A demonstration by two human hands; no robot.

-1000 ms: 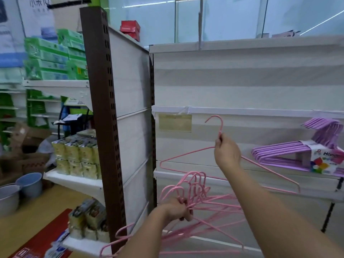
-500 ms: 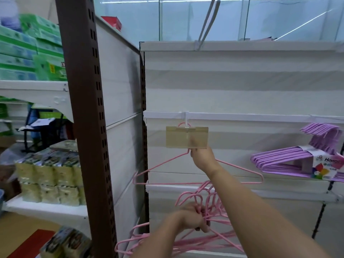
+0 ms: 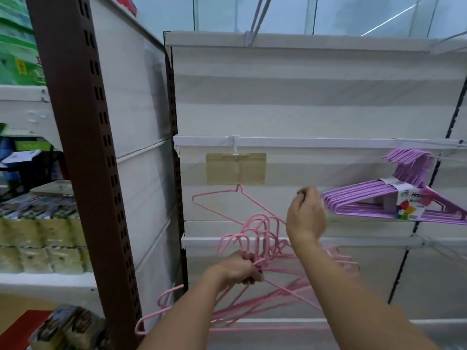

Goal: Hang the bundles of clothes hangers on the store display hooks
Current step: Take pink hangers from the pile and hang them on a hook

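One pink wire hanger (image 3: 217, 195) hangs from the display hook (image 3: 235, 147) behind a yellowish price tag (image 3: 236, 168). My left hand (image 3: 240, 270) grips a bunch of several pink hangers (image 3: 255, 233) by their necks, low and in front of the shelf. My right hand (image 3: 305, 215) is raised to the right of the hung hanger, fingers loosely curled, holding nothing. A banded bundle of purple hangers (image 3: 394, 198) hangs on a hook at the right.
A brown slotted upright (image 3: 83, 147) with a white side panel stands close on the left. Shelves of packaged goods (image 3: 38, 223) lie beyond it. White rails (image 3: 328, 141) cross the back panel, with a black upright (image 3: 429, 188) at the right.
My right hand carried a single pink hanger up to the hook behind the tag, let it go, and drew back to the right. The left hand keeps its bunch.
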